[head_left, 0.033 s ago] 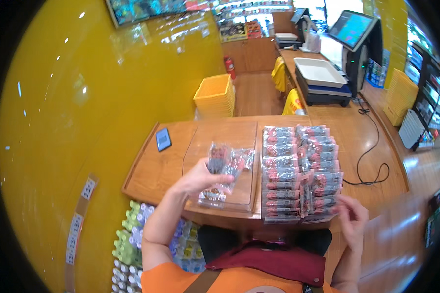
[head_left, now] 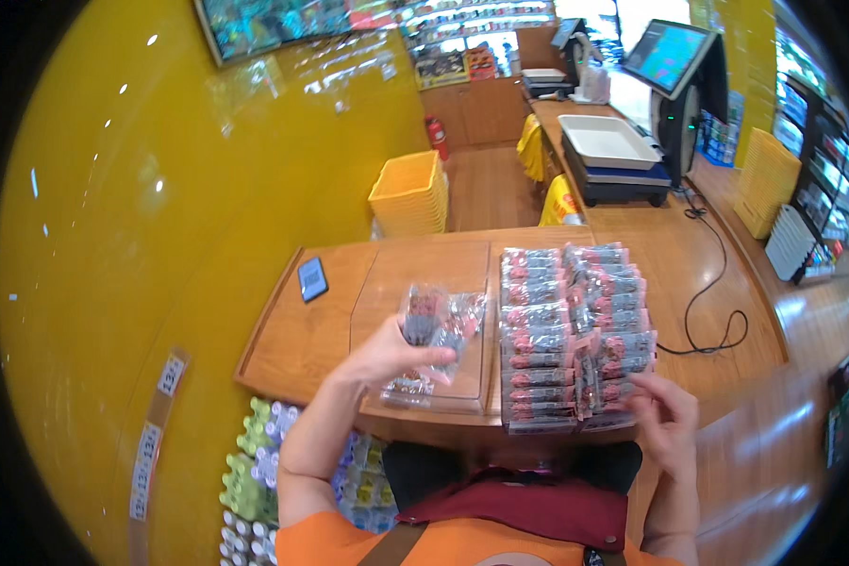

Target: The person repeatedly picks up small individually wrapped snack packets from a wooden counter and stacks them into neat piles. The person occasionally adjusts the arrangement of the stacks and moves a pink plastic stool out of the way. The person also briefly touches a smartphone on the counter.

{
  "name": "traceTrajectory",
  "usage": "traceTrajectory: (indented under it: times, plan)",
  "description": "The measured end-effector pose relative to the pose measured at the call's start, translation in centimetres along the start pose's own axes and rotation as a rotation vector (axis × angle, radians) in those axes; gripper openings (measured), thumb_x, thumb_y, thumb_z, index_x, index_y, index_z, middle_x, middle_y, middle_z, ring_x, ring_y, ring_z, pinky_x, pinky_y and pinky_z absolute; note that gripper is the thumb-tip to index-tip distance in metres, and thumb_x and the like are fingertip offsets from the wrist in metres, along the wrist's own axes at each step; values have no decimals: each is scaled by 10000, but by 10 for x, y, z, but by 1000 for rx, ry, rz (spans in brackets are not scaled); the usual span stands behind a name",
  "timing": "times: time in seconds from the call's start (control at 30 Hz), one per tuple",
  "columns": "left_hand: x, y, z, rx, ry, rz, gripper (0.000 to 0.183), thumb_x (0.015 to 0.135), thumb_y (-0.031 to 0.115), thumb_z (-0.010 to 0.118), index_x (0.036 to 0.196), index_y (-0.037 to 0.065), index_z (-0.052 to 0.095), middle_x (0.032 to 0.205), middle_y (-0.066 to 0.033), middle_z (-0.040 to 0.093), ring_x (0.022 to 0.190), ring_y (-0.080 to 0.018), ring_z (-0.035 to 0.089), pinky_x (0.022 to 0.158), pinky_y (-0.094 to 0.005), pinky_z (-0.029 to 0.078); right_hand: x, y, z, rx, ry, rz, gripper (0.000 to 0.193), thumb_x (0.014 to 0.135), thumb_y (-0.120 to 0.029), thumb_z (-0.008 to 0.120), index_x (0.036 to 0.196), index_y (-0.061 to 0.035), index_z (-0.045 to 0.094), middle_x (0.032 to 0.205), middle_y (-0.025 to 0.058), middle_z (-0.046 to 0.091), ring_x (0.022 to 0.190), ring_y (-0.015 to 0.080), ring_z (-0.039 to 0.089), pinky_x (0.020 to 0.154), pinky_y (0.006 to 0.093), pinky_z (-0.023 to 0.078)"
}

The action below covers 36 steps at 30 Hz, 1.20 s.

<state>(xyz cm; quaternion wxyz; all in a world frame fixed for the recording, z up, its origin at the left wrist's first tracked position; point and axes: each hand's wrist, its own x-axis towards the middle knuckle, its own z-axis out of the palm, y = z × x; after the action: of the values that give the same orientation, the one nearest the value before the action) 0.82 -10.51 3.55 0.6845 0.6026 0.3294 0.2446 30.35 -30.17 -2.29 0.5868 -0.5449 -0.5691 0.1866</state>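
My left hand (head_left: 396, 354) is closed round a couple of clear-and-grey snack packets (head_left: 426, 316) with pink ends. It holds them over a shallow clear plastic tray (head_left: 472, 363), where another packet (head_left: 410, 382) lies near the front edge. To the right, two long rows of the same kind of snack packets (head_left: 538, 340) stand close together in a clear container. My right hand (head_left: 670, 415) is at the near right corner of these rows. Its fingers are bent and apart, the fingertips at the outer packets; whether they touch is unclear.
A phone (head_left: 313, 279) lies on the wooden counter (head_left: 302, 349) at the left. Stacked yellow baskets (head_left: 406, 193) stand beyond it. At the back right are a scale with a white tray (head_left: 611, 141), a screen (head_left: 670, 58) and a loose black cable (head_left: 717, 292). Bottled drinks (head_left: 255, 472) stand below left.
My right hand has moved a little left, up to the packets at the right row's edge. My left hand still holds its packets over the tray, slightly lower.
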Motion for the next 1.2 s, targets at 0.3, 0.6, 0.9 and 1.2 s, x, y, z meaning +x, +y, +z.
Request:
traceTrajectory:
  times: [0.3, 0.6, 0.9, 1.2]
  plan:
    - [18, -23, 54, -157, -135, 270, 484, 786, 16, 715, 1219, -16, 501, 1137, -121, 611, 979, -222, 631, 696, -406, 617, 35, -21, 72, 246, -291, -47, 307, 946, -148, 539, 1205, 6, 481, 859, 111, 651, 770, 155, 642, 694, 299, 500]
    - [14, -14, 79, 363, -321, 291, 252, 820, 28, 701, 1058, 12, 623, 937, -17, 642, 836, -111, 603, 719, -255, 499, 55, -12, 44, 482, -453, 2, 315, 905, -125, 621, 1171, 13, 525, 892, 42, 625, 776, 66, 580, 687, 237, 490]
    - [-8, -49, 17, -308, -54, 195, 376, 1004, 451, 334, 1233, 154, 335, 891, -91, 580, 603, -121, 465, 513, -231, 376, 91, 8, 8, 203, -81, 27, 199, 856, -82, 649, 1027, -30, 561, 837, 21, 622, 725, 61, 562, 631, 210, 440]
    - [-21, -62, -1, -390, 141, 299, 308, 1004, 338, 401, 1238, 140, 417, 941, -112, 601, 680, -212, 609, 514, -271, 467, 179, 34, 70, -186, -393, -36, 215, 854, -106, 644, 1031, -41, 540, 769, 56, 621, 693, 122, 589, 623, 287, 469]
